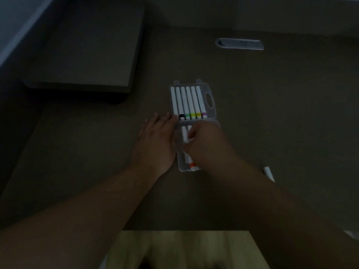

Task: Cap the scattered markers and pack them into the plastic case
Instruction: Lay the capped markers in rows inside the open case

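1. On the dark surface (272, 105), centre of view: clear plastic case (210, 113) lying open, two halves hinged across the middle.
2. Far half: six capped markers (187, 102) side by side, filling the row. Caps point toward the person; black, green, yellow, a deeper yellow and purple visible. The leftmost cap is partly hidden by fingertips.
3. Near half: partly filled. At least two white barrels visible by the left wall, one with an orange cap (193, 165) at the near end. The exact count is hidden under the right forearm.
4. Left hand (155, 140): lies flat against the left side of the case, fingers straight and together, tips reaching the hinge. Judged to be steadying the case; it holds nothing.
5. Right hand (202, 138): over the near half, fingers curled down around a white marker (184, 134) that sits in or just above the tray. Grip reads as a pinch; dim light leaves it somewhat uncertain.
6. One loose marker (269, 172) remains on the surface, right of the right forearm, well apart from the case. Cap state cannot be told.
7. Progress, judged: well past halfway. Left: seat the held marker, fetch the loose one (cap if needed), fill the near row, close the case.
8. Beyond: grey raised block (85, 51) at far left, oval cable port (240, 44) at far right.
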`<state>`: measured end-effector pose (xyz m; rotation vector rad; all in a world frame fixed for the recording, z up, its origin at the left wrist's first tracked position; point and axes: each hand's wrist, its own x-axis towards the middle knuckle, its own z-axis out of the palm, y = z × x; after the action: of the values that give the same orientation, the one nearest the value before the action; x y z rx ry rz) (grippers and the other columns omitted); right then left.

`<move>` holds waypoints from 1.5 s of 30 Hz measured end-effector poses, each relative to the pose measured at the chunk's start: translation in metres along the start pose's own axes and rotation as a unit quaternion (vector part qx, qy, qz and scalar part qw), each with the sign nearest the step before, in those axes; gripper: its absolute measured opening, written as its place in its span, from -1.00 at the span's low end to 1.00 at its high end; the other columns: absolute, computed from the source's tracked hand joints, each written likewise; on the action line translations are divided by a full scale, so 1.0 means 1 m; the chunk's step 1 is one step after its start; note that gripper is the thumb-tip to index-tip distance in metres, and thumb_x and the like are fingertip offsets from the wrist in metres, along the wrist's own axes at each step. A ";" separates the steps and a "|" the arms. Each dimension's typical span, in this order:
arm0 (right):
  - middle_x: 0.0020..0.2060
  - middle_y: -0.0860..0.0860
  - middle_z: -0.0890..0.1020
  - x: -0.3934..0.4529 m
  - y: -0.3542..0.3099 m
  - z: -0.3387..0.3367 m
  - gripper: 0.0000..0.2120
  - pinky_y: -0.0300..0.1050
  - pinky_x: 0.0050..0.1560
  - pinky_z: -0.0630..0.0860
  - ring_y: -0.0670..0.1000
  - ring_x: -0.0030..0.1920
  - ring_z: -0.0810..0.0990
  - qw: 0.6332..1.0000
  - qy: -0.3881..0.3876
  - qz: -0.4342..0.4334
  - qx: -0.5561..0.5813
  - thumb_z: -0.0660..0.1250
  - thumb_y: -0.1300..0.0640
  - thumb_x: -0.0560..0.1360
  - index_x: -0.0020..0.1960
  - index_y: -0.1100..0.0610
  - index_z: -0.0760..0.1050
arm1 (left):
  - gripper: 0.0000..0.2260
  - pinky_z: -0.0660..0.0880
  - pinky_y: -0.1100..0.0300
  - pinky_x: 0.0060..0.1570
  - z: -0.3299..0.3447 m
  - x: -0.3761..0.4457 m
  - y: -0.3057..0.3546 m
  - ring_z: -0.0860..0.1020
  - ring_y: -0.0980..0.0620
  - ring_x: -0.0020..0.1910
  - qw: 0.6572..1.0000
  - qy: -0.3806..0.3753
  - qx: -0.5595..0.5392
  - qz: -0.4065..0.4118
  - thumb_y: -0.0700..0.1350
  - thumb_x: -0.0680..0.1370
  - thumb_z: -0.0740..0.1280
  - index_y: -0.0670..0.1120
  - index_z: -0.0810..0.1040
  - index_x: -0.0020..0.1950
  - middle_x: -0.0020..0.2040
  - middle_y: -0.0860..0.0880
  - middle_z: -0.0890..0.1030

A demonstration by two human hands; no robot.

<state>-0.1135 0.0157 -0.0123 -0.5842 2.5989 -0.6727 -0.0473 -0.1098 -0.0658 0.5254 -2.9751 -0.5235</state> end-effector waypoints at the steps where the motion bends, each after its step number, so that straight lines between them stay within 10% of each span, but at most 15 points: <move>1: 0.02 0.05 0.63 0.001 0.000 0.004 -0.78 0.01 0.11 0.58 0.05 0.04 0.61 1.000 0.005 0.006 -0.008 0.39 0.05 0.49 0.08 0.13 0.58 | -0.34 0.06 -0.08 0.51 -0.001 0.000 0.001 0.11 -0.02 0.55 1.000 -0.002 -0.005 0.004 0.27 0.50 -0.20 0.07 0.20 0.54 0.55 0.01 0.25; 19: -0.07 0.02 0.66 0.015 -0.005 -0.002 -0.71 -0.16 -0.04 0.55 0.00 -0.03 0.65 0.998 -0.046 0.035 -0.027 0.50 0.03 0.41 0.06 0.14 0.60 | -0.42 -0.04 -0.03 0.52 0.002 0.001 -0.004 0.05 -0.02 0.56 1.000 -0.016 0.008 0.001 0.25 0.57 -0.15 0.09 0.14 0.55 0.57 0.02 0.18; 29: -0.42 0.21 0.63 -0.021 0.097 -0.111 -0.84 -0.06 -0.40 0.58 0.09 -0.50 0.58 0.974 -0.072 0.213 0.000 0.48 0.24 0.41 -0.24 0.31 0.56 | -0.56 0.02 -0.01 0.49 0.004 0.001 -0.006 0.17 -0.03 0.53 1.000 0.010 0.017 0.006 0.11 0.65 0.00 0.07 0.20 0.53 0.53 -0.02 0.29; 37: -0.18 0.11 0.58 -0.049 0.142 -0.099 -0.80 -0.08 -0.21 0.62 0.05 -0.20 0.62 0.933 -0.217 0.285 -0.033 0.46 0.11 0.45 -0.12 0.13 0.44 | -0.57 0.14 -0.13 0.48 0.008 0.004 -0.003 0.20 -0.03 0.52 1.000 0.007 0.023 0.002 0.07 0.64 0.06 0.03 0.24 0.51 0.51 -0.04 0.32; 45: -0.17 0.13 0.62 -0.040 0.131 -0.094 -0.84 -0.11 -0.27 0.61 0.04 -0.23 0.65 0.945 -0.175 0.277 0.003 0.43 0.13 0.48 -0.06 0.15 0.47 | -0.57 0.12 -0.11 0.49 0.006 0.002 0.001 0.17 -0.02 0.53 1.000 0.014 0.013 -0.002 0.04 0.64 0.10 0.02 0.24 0.52 0.52 -0.03 0.30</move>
<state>-0.1620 0.1738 0.0046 0.0456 2.2602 -0.3497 -0.0499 -0.1075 -0.0709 0.5365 -2.9595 -0.4737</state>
